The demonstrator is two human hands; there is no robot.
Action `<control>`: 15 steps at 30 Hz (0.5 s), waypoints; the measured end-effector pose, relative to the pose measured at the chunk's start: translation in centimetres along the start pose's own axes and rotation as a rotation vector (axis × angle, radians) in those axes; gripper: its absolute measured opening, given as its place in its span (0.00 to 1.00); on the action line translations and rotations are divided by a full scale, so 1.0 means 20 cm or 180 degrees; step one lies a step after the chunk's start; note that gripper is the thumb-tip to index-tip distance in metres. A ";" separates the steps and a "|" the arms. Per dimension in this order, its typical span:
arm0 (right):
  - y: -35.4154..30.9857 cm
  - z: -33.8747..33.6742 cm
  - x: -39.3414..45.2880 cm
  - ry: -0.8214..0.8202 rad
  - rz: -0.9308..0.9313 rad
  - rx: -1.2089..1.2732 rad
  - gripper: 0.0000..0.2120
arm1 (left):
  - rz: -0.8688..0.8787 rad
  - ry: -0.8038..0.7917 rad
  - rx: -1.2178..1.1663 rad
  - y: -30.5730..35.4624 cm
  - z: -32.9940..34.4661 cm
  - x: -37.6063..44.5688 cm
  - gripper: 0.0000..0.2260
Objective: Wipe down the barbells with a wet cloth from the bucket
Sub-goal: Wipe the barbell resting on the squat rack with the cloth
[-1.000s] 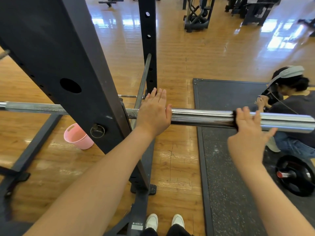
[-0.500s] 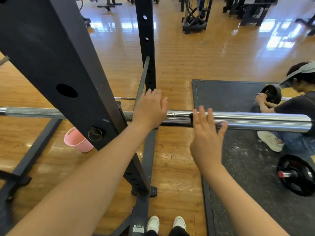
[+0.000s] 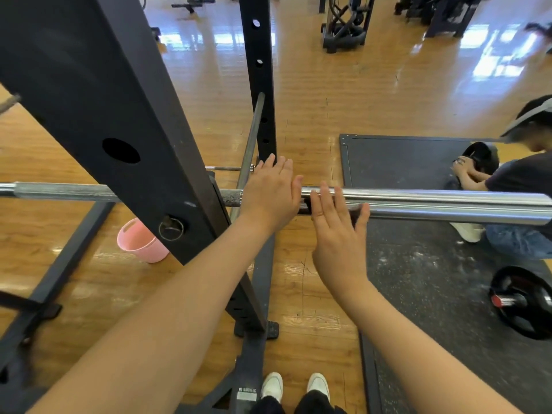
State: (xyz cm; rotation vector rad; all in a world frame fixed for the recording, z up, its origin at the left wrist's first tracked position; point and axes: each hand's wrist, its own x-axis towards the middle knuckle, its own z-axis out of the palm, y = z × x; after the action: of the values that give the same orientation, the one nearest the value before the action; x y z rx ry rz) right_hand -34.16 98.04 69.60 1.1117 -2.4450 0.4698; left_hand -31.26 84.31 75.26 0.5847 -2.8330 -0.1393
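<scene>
Barbell: the long shiny barbell [image 3: 433, 204] lies flat across the middle, held up by the big black rack [image 3: 98, 115] on the left. Its thick smooth end runs off to the right.
Left hand: the left hand [image 3: 270, 194] lies flat on the bar just right of the rack post. Its fingers are straight and close together. It holds nothing.
Right hand: the right hand [image 3: 336, 222] is just right of the left hand, nearly touching it. Its fingers are straight and a little spread. They press a dark cloth [image 3: 306, 208] onto the bar.
Cloth: only a small dark bit peeks out under the right hand, low on the bar.
Bucket: a pink bucket [image 3: 140, 242] stands on the wood floor [image 3: 343, 94], behind the rack post, low on the left.
Other person: someone crouches at the far right on the black mat [image 3: 418, 264].
Weight plate: a black plate [image 3: 521, 301] lies on the mat, near right.
Shoes: two white shoes [image 3: 294, 385] show at the bottom.
</scene>
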 end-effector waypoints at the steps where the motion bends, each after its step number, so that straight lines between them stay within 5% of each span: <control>1: 0.05 -0.02 -0.01 0.0011 0.0151 -0.0018 0.34 | -0.0015 -0.0013 -0.0015 0.00 0.00 0.00 0.26; 6: 0.08 -0.06 0.02 0.0213 0.0888 -0.0060 0.34 | -0.0030 0.0045 -0.0225 0.00 0.00 0.00 0.25; 12: 0.01 -0.04 -0.01 -0.0057 -0.0097 -0.0159 0.39 | -0.0069 0.0001 -0.0216 0.00 0.00 -0.01 0.28; 15: 0.13 -0.08 -0.03 -0.0110 0.0174 -0.0216 0.42 | -0.0090 -0.0049 -0.0239 0.00 0.00 -0.01 0.26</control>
State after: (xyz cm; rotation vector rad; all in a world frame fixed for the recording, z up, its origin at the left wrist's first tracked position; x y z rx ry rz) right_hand -35.41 100.87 70.37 1.0357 -2.5072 0.3842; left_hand -31.13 84.39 75.24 0.6102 -2.8209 -0.2553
